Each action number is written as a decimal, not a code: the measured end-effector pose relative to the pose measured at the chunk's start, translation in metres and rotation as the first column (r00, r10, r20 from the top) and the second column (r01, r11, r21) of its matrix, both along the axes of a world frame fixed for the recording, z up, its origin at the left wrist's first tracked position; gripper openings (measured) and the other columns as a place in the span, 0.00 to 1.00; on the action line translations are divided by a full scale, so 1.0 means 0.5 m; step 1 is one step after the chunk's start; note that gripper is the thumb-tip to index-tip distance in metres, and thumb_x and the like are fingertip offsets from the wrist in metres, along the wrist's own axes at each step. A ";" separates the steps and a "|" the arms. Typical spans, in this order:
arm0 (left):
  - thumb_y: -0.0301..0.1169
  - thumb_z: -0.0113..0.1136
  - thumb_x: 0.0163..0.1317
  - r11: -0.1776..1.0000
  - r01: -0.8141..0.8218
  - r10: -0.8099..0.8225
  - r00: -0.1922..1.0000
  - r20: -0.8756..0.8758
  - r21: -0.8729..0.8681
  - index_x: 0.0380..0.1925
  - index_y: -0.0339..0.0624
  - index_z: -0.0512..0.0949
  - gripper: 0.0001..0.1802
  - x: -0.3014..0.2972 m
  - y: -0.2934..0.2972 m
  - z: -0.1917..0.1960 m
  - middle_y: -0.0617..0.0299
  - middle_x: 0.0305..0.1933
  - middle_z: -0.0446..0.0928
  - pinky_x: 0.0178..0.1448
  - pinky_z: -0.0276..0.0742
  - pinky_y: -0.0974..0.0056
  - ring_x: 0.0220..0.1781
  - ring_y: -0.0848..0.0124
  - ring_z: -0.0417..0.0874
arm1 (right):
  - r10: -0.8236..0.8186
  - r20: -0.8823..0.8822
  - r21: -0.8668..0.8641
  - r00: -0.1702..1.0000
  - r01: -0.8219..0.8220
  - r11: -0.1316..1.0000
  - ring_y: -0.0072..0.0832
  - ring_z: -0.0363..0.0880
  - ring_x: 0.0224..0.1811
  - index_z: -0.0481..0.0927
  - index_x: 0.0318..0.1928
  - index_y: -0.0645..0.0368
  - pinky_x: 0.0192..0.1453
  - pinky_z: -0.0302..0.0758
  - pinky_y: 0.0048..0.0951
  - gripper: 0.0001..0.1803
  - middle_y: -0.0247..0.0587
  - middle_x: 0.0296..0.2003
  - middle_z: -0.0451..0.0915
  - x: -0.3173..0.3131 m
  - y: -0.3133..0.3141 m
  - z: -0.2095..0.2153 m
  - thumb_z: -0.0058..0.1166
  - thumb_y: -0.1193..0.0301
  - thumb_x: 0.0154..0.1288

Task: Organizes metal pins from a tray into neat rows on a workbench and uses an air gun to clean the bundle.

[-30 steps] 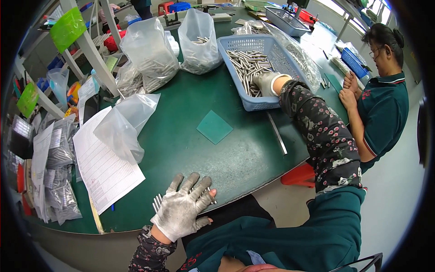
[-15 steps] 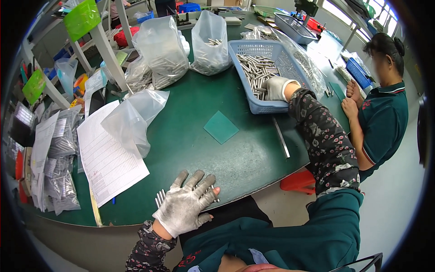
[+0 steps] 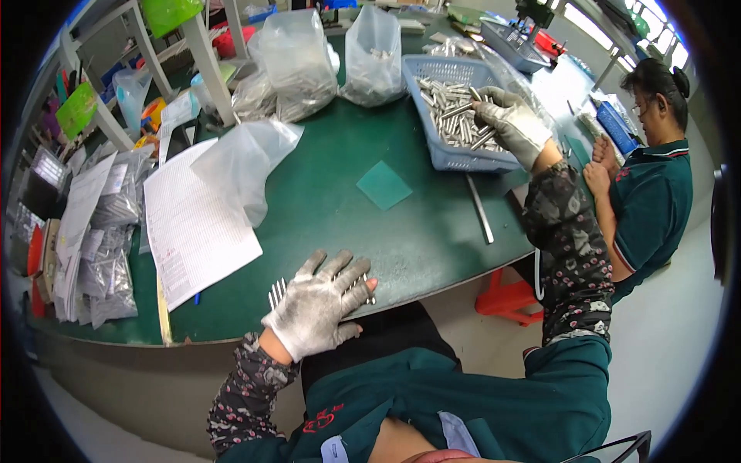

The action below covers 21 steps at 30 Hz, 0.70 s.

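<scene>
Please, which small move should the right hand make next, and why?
Probably the right hand should bring its metal pins toward the left hand: it seems to grip several over the blue basket, while the left hand lies over similar pins near the edge of the green table.

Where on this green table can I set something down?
Bare tabletop between the green sheet and left hand, and between that sheet and the upright bag. Crowded: left, papers and bagged parts; right, blue basket and right hand.

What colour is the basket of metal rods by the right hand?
The basket is greyish blue, clearest in the head view.
</scene>
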<state>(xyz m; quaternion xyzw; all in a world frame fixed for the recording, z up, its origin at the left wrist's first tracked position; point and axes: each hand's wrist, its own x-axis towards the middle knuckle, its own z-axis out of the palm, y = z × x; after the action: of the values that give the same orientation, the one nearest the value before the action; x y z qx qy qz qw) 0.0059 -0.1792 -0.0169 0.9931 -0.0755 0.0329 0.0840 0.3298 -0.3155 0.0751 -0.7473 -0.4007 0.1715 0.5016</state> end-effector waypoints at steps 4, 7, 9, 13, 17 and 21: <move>0.47 0.67 0.39 0.999 -0.013 0.014 0.999 0.047 -0.039 0.55 0.47 0.71 0.40 -0.002 0.009 -0.002 0.56 0.63 0.66 0.69 0.58 0.47 0.66 0.55 0.65 | 0.161 -0.219 -0.053 0.962 -0.176 0.983 0.13 0.67 0.31 0.74 0.45 0.60 0.34 0.67 0.16 0.12 0.25 0.29 0.71 -0.180 0.018 -0.068 0.52 0.66 0.66; 0.45 0.68 0.38 0.995 -0.031 0.033 0.999 0.021 -0.091 0.57 0.47 0.69 0.41 0.004 0.007 0.005 0.54 0.65 0.65 0.69 0.59 0.47 0.67 0.55 0.64 | 0.195 -0.415 -0.104 0.888 -0.260 0.960 0.13 0.67 0.31 0.74 0.46 0.61 0.35 0.69 0.17 0.12 0.26 0.29 0.71 -0.226 0.019 -0.174 0.52 0.68 0.66; 0.46 0.68 0.40 0.995 -0.071 0.074 0.996 0.052 -0.067 0.58 0.44 0.68 0.42 0.013 0.000 0.010 0.53 0.65 0.64 0.69 0.58 0.47 0.67 0.55 0.64 | 0.101 -0.289 -0.223 0.952 -0.170 0.960 0.15 0.69 0.28 0.73 0.45 0.65 0.34 0.73 0.21 0.12 0.29 0.28 0.71 -0.239 0.026 -0.213 0.52 0.70 0.66; 0.51 0.64 0.47 0.929 -0.365 0.369 0.920 0.132 -0.055 0.60 0.39 0.66 0.42 0.050 -0.044 0.002 0.51 0.63 0.65 0.70 0.56 0.49 0.67 0.57 0.63 | 0.081 0.042 -0.346 0.996 -0.061 0.936 0.27 0.77 0.28 0.75 0.45 0.62 0.35 0.75 0.29 0.13 0.41 0.28 0.78 -0.256 0.033 -0.206 0.53 0.69 0.63; 0.57 0.63 0.46 0.894 -0.447 0.448 0.892 0.069 -0.025 0.62 0.34 0.62 0.49 0.093 -0.089 -0.013 0.49 0.63 0.65 0.71 0.49 0.45 0.68 0.57 0.61 | 0.085 0.422 -0.321 0.903 0.062 0.945 0.42 0.81 0.33 0.78 0.44 0.58 0.39 0.76 0.37 0.12 0.51 0.32 0.80 -0.265 0.021 -0.190 0.55 0.68 0.60; 0.54 0.65 0.44 0.887 -0.462 0.461 0.879 0.118 -0.025 0.59 0.35 0.66 0.46 0.113 -0.094 -0.020 0.52 0.61 0.68 0.71 0.49 0.46 0.66 0.59 0.64 | 0.093 0.385 -0.294 0.918 0.027 0.955 0.43 0.79 0.37 0.79 0.42 0.58 0.42 0.75 0.36 0.11 0.49 0.34 0.80 -0.235 -0.016 -0.202 0.55 0.70 0.58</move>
<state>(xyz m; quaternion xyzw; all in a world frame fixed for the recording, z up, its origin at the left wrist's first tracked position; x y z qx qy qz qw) 0.0626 -0.2264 -0.0268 0.9788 0.1581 0.1118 0.0673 0.2125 -0.3235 -0.0260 -0.8255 -0.4763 0.0832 0.2910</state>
